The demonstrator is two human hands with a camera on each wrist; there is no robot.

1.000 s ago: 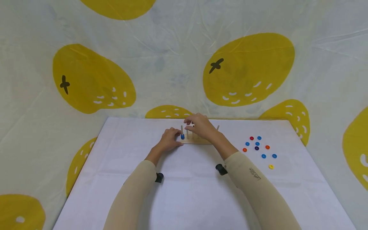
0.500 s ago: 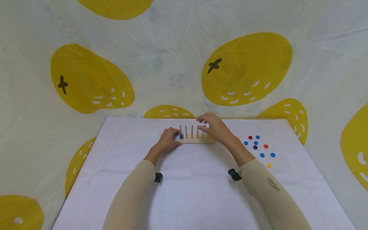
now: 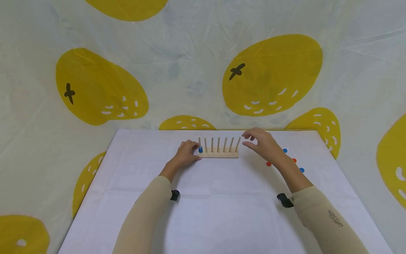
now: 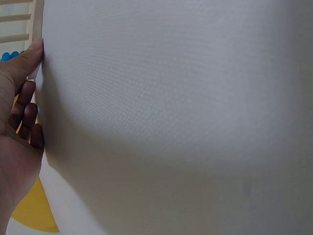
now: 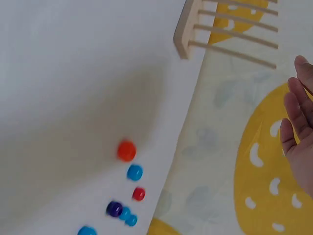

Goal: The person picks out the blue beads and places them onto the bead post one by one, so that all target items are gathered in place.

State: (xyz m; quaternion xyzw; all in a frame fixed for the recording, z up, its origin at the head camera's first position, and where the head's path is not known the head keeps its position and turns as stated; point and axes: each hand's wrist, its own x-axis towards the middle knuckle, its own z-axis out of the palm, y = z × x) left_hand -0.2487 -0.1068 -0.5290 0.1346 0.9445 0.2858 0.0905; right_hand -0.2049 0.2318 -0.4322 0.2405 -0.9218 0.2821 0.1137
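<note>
Fingers of the left hand [image 3: 186, 154] hold the peg rack [image 3: 221, 150] by one end; beyond the other, the right hand [image 3: 262, 142] has fingers parted; I judge the rack light, stiff, best gripped at its base [image 3: 219, 155]

Soft shadows across tablecloth [image 3: 209, 215]; orange bead [image 5: 126, 151] blurred.

Beige sleeves [image 3: 142, 218] – dark lettering [image 3: 335, 218] on one – black wrist pieces [image 3: 284, 200].

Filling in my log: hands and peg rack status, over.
Left hand grips peg rack by left end. Right hand beyond right end, empty. Blue beads on leftmost peg only. Right forearm screens some loose beads in head view.
</note>
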